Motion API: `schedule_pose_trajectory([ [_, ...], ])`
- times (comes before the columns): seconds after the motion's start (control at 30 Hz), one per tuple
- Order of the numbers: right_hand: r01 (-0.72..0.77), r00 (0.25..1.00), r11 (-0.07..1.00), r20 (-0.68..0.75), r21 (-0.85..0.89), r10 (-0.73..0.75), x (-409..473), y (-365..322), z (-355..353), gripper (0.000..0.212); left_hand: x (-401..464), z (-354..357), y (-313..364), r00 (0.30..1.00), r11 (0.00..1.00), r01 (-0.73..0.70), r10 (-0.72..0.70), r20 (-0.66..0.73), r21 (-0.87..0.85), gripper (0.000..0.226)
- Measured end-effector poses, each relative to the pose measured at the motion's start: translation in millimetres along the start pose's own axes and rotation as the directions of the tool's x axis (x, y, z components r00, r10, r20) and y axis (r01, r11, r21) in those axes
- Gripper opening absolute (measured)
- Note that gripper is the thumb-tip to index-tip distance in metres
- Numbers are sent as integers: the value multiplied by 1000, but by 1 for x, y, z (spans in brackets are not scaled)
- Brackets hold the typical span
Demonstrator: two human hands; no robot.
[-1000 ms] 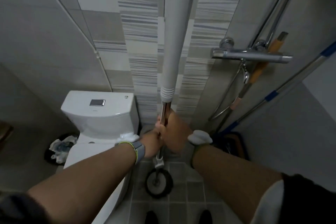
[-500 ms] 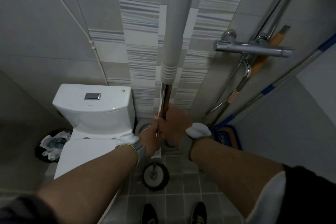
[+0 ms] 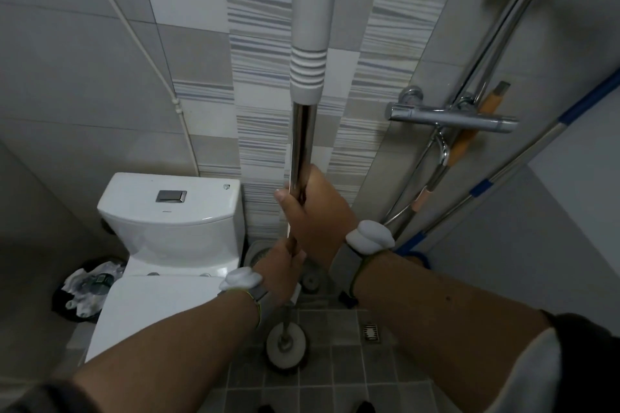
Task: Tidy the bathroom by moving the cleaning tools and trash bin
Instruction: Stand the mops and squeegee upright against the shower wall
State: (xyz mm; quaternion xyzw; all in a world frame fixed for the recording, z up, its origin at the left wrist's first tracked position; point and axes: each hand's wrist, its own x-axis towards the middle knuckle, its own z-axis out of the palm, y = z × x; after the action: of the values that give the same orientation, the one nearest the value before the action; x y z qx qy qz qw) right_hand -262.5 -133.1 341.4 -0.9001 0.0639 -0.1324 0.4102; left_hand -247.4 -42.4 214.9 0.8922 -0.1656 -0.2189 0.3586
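A long mop stands upright in front of me, with a white grip (image 3: 310,23) above a shiny metal pole (image 3: 302,141). My right hand (image 3: 315,211) is closed around the pole. My left hand (image 3: 281,270) grips it just below. The round white mop head (image 3: 287,349) rests on the grey floor tiles near my feet. A black trash bin (image 3: 84,288) full of white rubbish sits on the floor left of the toilet. A second mop with a blue-banded handle (image 3: 496,178) leans against the right wall.
A white toilet (image 3: 171,228) stands at the left with its lid down. Chrome shower fittings (image 3: 449,117) and a hose hang on the right wall, with an orange-handled tool (image 3: 466,141) behind them. A floor drain (image 3: 370,332) lies right of the mop head.
The mop has come a little closer and lower in view, with the head shifted toward my feet. Both hands keep their hold on the pole.
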Motion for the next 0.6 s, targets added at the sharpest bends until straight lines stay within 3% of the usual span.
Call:
schedule_pose_trajectory([
  [0.07,-28,995,998,94,-48,33,-4,14,-2,28,-4,-8,17,997,996,-78,78,-4,51,36],
  [0.17,-92,970,988,213,-120,116,-11,34,-6,23,-5,-17,35,979,983,-165,172,-107,74,34],
  [0.3,-45,991,983,118,-178,67,4,21,-20,22,2,-22,40,971,987,-156,145,-188,-45,28],
  [0.5,15,1000,991,-3,-131,-15,14,3,-24,15,2,-23,24,989,996,-52,62,-136,76,28],
  [0.6,34,998,996,-51,-83,-38,20,-9,-27,19,6,-29,29,980,994,-63,78,-182,86,18],
])
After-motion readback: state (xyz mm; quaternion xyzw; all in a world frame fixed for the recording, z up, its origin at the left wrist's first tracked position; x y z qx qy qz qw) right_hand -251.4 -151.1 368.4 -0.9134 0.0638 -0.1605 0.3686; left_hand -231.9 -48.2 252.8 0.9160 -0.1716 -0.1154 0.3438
